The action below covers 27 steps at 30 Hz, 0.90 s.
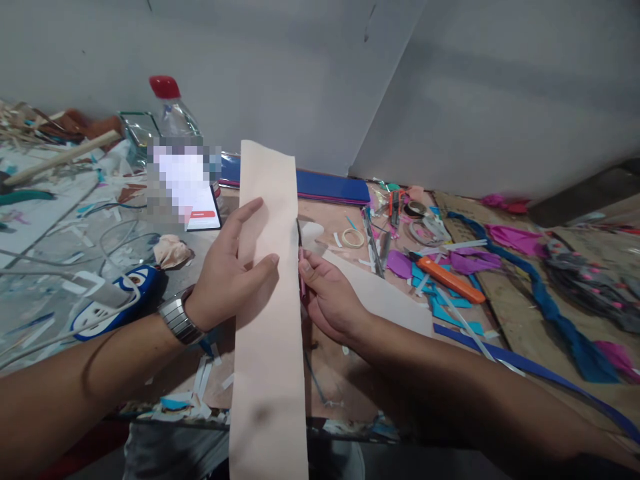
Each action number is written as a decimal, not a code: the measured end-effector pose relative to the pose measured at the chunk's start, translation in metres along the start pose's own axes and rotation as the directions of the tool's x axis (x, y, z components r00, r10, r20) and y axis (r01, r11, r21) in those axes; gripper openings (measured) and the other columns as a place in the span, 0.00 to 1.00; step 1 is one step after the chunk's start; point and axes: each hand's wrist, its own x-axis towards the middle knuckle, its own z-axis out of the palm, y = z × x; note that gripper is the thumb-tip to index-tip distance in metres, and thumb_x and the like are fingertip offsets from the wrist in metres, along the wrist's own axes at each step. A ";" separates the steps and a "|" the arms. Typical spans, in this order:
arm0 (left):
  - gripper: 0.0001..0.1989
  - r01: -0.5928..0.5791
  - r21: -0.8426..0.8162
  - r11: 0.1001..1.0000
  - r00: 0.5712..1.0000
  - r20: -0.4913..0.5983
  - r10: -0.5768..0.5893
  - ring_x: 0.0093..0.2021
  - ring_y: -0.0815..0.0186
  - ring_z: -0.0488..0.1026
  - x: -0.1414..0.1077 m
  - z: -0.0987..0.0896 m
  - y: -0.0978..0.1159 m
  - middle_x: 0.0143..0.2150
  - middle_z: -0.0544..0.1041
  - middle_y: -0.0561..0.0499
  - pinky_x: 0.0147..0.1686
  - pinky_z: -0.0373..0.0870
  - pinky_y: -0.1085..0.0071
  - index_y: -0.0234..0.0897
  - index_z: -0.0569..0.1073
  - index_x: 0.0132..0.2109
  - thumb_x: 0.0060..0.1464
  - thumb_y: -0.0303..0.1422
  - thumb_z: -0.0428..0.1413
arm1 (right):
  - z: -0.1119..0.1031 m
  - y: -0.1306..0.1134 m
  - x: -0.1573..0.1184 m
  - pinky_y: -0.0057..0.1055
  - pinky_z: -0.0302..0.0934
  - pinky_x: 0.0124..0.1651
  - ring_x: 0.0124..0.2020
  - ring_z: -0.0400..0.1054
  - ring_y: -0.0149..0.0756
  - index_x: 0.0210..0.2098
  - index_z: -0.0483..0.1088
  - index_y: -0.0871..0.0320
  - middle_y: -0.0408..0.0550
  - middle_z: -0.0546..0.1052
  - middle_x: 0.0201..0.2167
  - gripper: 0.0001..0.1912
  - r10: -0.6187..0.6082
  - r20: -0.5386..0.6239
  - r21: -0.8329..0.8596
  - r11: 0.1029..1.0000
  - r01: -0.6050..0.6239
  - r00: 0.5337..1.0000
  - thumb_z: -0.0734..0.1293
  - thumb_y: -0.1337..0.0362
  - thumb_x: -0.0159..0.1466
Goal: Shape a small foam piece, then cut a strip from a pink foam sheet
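A long pale beige strip [270, 373] of leather-like sheet stands tall in front of me, its lower end running past the table's front edge. My left hand [227, 273] grips it from the left; thumb and index finger lie across its face, and the other fingers are hidden. At the strip's right edge, my right hand [327, 290] is closed around what look like scissors [302, 280] with a pinkish handle. Their thin dark blade touches or nearly touches that edge; most of the tool is hidden. Behind my right hand lies another pale sheet piece [380, 287].
A lit phone [203, 213] leans before a red-capped bottle [173, 110]. Cables and a blue-and-white device [113, 307] lie at left. An orange utility knife [450, 279], tape rolls [425, 230] and coloured scraps cover the right. Blue strips [335, 189] lie along the wall.
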 end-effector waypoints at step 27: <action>0.36 -0.043 0.069 0.997 0.998 -0.048 0.046 0.71 0.51 0.57 0.004 -0.004 -0.004 0.70 0.62 0.45 0.73 0.49 0.50 0.42 0.60 0.68 0.54 0.32 0.62 | 0.000 0.000 -0.002 0.33 0.68 0.48 0.44 0.74 0.36 0.46 0.75 0.54 0.44 0.81 0.39 0.19 -0.032 0.036 0.004 0.999 0.032 0.999 0.77 0.55 0.57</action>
